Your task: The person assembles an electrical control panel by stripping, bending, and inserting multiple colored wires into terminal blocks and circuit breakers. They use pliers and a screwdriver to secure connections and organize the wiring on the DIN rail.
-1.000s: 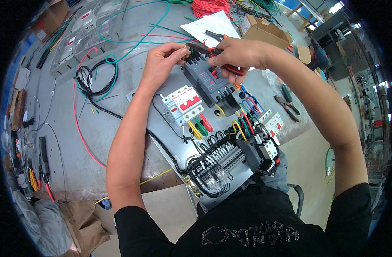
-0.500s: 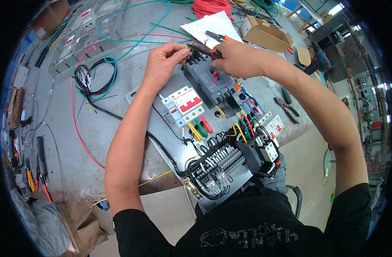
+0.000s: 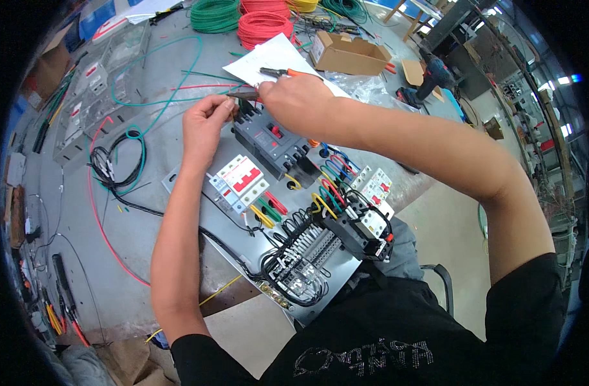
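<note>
My right hand grips a pair of pliers, whose dark jaws point left toward my left fingertips. My left hand has its thumb and forefinger pinched around a small yellowish piece at the jaws, too small to make out. Both hands are over the far end of a dark grey moulded-case circuit breaker with a red toggle. It is mounted on a metal plate. Nearer on the plate sits a white miniature breaker with red levers. A black contactor and wired terminal blocks occupy the near end.
Orange-handled pliers lie on white paper. Beyond are a cardboard box, a cordless drill and coils of red wire and green wire. Coiled black cable and clear enclosures lie left.
The view has shifted, so the bench and plate appear farther left. My hands stay together by the grey breaker's far end, and my right hand now hides more of the pliers' handles.
</note>
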A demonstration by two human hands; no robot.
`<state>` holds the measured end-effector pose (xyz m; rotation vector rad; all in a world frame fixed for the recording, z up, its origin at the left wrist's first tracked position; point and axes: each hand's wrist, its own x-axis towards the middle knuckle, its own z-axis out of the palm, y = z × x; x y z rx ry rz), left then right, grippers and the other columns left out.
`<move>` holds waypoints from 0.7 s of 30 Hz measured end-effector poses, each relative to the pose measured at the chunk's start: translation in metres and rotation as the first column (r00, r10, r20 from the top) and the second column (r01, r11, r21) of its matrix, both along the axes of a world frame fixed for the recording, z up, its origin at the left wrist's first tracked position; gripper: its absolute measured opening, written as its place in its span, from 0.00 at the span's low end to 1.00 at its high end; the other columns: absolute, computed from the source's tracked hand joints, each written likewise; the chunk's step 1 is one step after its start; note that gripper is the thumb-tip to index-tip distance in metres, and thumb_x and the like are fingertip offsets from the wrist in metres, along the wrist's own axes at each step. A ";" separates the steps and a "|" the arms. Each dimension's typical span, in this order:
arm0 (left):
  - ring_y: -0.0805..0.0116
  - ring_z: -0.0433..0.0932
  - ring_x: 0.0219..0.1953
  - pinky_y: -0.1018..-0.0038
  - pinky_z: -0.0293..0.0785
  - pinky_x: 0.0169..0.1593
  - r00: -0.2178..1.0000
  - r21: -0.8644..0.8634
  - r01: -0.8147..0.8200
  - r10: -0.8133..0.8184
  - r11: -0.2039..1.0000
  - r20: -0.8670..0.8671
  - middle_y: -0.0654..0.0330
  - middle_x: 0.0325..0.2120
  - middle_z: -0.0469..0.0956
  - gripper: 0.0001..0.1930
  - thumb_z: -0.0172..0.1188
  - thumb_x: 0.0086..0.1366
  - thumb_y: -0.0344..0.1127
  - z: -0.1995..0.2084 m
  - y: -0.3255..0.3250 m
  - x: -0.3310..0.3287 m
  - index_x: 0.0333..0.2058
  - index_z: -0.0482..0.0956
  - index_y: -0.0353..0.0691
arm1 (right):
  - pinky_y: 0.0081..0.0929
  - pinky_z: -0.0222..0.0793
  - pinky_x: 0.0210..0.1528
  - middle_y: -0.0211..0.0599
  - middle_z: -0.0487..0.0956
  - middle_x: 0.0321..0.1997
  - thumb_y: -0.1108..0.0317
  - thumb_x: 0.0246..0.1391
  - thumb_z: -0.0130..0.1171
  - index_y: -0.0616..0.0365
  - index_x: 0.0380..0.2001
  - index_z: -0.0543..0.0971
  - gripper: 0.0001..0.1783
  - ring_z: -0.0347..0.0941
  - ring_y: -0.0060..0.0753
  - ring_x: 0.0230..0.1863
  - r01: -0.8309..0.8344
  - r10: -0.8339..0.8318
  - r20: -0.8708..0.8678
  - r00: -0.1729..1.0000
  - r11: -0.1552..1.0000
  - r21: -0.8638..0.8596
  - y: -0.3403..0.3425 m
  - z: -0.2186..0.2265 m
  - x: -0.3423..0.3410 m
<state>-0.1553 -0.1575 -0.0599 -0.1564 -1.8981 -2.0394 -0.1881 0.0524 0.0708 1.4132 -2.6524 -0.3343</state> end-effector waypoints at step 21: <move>0.73 0.78 0.42 0.74 0.71 0.48 0.961 0.313 0.249 -0.273 0.916 0.033 0.62 0.38 0.83 0.16 0.63 0.70 0.35 0.008 -0.010 0.013 0.53 0.83 0.35 | 0.42 0.87 0.44 0.49 0.87 0.41 0.54 0.76 0.50 0.66 0.55 0.78 0.24 0.88 0.45 0.40 0.429 0.166 0.791 -0.589 0.894 0.132 0.030 -0.002 -0.048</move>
